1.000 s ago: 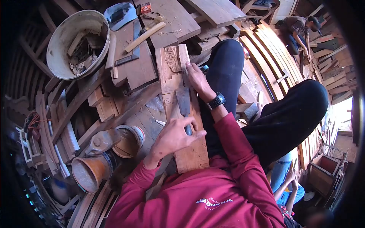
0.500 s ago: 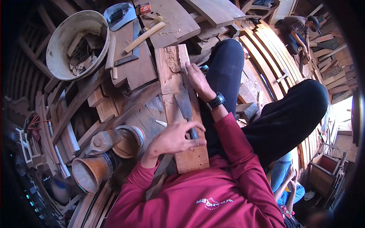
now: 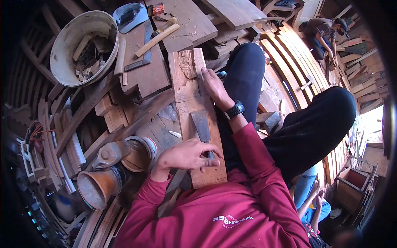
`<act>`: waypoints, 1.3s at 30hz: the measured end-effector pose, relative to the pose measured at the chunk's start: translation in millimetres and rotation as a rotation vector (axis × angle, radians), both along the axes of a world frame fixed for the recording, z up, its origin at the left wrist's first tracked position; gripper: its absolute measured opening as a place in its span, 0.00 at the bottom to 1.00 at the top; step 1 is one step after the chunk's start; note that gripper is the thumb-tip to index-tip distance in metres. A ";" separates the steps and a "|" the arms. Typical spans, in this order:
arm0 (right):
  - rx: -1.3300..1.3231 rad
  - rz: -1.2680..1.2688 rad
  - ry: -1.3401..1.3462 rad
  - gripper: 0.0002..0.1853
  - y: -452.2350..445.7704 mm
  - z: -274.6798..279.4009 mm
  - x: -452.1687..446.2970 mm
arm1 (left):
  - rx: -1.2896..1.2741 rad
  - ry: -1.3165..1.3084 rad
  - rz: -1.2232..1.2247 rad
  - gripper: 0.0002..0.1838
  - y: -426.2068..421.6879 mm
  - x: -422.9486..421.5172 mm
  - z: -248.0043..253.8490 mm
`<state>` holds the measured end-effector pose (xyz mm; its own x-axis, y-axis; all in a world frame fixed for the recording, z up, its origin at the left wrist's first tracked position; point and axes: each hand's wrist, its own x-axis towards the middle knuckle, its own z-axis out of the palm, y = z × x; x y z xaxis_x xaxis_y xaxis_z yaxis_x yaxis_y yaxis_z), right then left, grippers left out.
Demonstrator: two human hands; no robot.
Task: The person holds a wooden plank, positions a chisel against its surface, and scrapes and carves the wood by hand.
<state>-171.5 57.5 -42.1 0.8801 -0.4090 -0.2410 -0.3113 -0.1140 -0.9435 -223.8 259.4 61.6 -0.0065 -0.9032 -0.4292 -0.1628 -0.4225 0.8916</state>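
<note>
A long wooden block (image 3: pixel 188 120) lies lengthwise in my lap, its near end against my shirt. The far end has a rough, dark, gouged patch. My left hand (image 3: pixel 188 155) holds a putty knife (image 3: pixel 200 126) by its dark handle, fingers curled around it, with the wide flat blade over the block's face and pointing away from me. From this view I cannot tell whether the blade presses on the wood. Higher up, my right hand (image 3: pixel 215 87), a watch on its wrist, grips the block's right edge near the far end.
At upper left stands a white bucket (image 3: pixel 84 49) of scraps. Beyond the block, boards carry a carpenter's square (image 3: pixel 140 62) and a wooden stick (image 3: pixel 159 40). Two cans (image 3: pixel 97 188) sit at left. A hammer (image 3: pixel 307 82) lies right. Other people (image 3: pixel 324 35) work nearby.
My left hand and the putty knife have slid a little down the block toward my body. My right hand and the block stay in place.
</note>
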 end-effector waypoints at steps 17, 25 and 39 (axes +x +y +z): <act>-0.021 -0.028 -0.045 0.34 1.7 -2.4 -1.1 | -0.068 0.194 0.176 0.28 6.6 9.4 -11.8; -0.012 -0.030 -0.033 0.33 2.7 0.3 -0.6 | -0.118 0.109 0.143 0.35 5.0 8.0 -3.8; -0.009 -0.013 -0.016 0.34 0.5 1.4 -1.3 | -0.102 0.139 0.175 0.29 2.3 -1.2 -0.1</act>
<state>-172.8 58.0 -40.7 0.8784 -0.4226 -0.2231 -0.2978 -0.1189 -0.9472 -225.1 261.7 61.5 0.1007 -0.9345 -0.3414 0.0324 -0.3399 0.9399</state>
